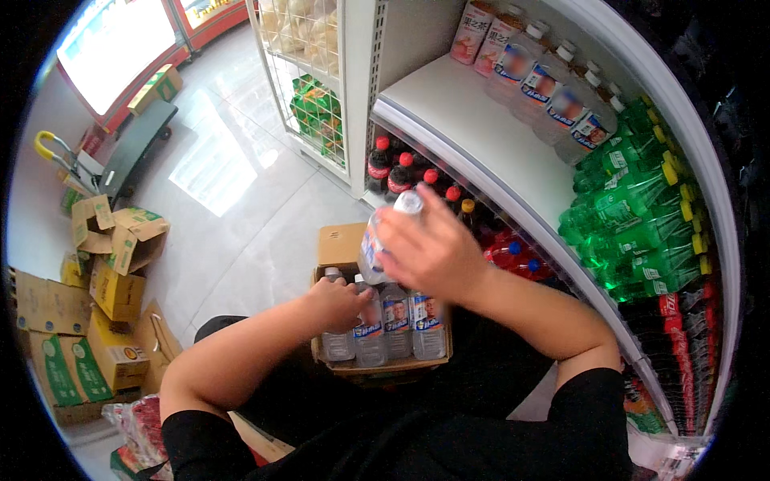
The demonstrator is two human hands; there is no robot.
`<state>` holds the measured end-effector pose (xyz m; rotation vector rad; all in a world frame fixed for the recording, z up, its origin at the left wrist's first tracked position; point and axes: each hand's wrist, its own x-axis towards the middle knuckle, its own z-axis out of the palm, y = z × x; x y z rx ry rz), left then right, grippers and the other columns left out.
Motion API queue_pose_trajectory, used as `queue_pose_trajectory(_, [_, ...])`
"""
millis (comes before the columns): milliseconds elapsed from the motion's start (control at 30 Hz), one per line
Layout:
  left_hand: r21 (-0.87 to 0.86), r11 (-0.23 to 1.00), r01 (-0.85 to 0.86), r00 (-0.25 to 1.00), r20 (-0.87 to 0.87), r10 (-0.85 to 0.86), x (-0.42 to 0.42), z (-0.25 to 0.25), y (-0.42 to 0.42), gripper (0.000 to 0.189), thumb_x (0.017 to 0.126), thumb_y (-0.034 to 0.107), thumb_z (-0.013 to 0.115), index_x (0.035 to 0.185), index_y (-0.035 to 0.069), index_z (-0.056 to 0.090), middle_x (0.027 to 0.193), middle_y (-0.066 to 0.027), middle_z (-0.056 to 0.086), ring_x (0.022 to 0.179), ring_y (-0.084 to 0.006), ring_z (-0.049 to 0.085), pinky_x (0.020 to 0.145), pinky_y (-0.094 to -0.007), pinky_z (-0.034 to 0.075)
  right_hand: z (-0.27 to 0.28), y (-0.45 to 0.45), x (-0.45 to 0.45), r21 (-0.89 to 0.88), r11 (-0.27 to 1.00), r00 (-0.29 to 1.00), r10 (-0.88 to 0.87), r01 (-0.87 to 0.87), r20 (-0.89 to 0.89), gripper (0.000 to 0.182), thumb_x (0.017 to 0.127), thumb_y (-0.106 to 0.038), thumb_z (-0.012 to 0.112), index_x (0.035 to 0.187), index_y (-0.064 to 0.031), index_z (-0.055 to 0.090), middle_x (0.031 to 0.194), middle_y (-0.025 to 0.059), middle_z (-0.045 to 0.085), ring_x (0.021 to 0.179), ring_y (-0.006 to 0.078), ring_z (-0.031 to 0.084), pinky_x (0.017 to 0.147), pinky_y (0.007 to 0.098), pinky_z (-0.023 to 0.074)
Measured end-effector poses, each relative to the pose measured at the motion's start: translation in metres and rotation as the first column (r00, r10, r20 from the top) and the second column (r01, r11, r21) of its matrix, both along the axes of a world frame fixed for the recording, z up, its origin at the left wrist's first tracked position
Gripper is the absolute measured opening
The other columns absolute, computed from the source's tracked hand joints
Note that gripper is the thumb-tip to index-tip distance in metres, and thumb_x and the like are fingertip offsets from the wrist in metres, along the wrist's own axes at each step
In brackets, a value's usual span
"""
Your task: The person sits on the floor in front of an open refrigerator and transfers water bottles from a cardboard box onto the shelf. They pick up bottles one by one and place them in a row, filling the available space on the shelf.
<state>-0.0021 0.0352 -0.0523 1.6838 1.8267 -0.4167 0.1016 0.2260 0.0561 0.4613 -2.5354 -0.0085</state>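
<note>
My right hand [430, 252] is closed around the upper part of a clear plastic bottle [372, 255] with a white cap and a blue-and-white label. This bottle is tilted slightly above an open cardboard carton [341, 243]. Inside the carton, a front row of similar clear bottles [397, 330] stands upright, some labels showing a person's picture. Over the left end of that row lies my left hand [343, 303], its fingers bent about the bottle tops; whether it grips one is hidden.
On my right, a cooler shelf [463, 114] holds clear bottles [535, 84], pink drink cartons [472, 33] and green bottles [631, 210]. Below it stand red-capped cola bottles [400, 177]. A white wire rack [313, 78] is ahead. Cardboard boxes [117, 288] and a flat trolley [135, 144] lie left.
</note>
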Motion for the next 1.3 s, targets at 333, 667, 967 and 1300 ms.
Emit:
queue_pose_trajectory(333, [-0.008,1.0,0.008,1.0,-0.014,-0.008,0.002,0.007,-0.005,0.068,0.096,0.048,0.064,0.149,0.01,0.045,0.13,-0.016,0.065,0.123,-0.0349,0.063,0.098,-0.0499,0.053,0.111,0.095,-0.093,0.002,0.986,0.914,-0.153,0.166,-0.376,0.038,0.085,-0.025,0.081,0.113,-0.0038,0.068,0.115,0.0142,0.073,0.103,0.0358,0.07,0.088,0.043,0.0576])
queue_pose_trajectory(667, [-0.01,0.999,0.038,0.999,0.019,-0.038,0.003,0.009,0.002,0.053,0.095,0.041,0.064,0.138,0.011,0.056,0.132,-0.0155,0.065,0.122,-0.0335,0.064,0.098,-0.0479,0.051,0.089,0.247,-0.185,0.175,0.772,0.788,-0.571,0.611,-0.229,0.05,0.089,-0.034,0.077,0.129,-0.0093,0.062,0.126,0.0143,0.067,0.105,0.0421,0.068,0.094,0.0494,0.0546])
queue_pose_trajectory(967, [-0.069,0.997,0.042,0.999,0.026,-0.04,-0.001,0.014,-0.005,0.053,0.098,0.045,0.059,0.139,0.011,0.055,0.134,-0.0168,0.064,0.124,-0.0345,0.063,0.099,-0.0487,0.051,0.062,0.225,-0.196,0.383,0.361,0.456,-0.868,0.85,-0.197,0.066,0.085,-0.047,0.078,0.145,-0.0318,0.056,0.161,0.0109,0.036,0.143,0.0502,0.037,0.119,0.0658,0.0255])
queue_pose_trajectory(1300, [-0.069,0.997,0.039,0.997,0.066,-0.035,-0.005,0.02,-0.001,0.054,0.099,0.047,0.058,0.139,0.011,0.055,0.135,-0.017,0.063,0.124,-0.035,0.062,0.101,-0.0475,0.051,0.013,0.134,-0.149,0.263,0.594,0.579,-0.803,0.76,0.141,0.035,0.092,-0.023,0.063,0.123,-0.0082,0.068,0.152,0.0215,0.045,0.143,0.0466,0.038,0.118,0.0645,0.0281])
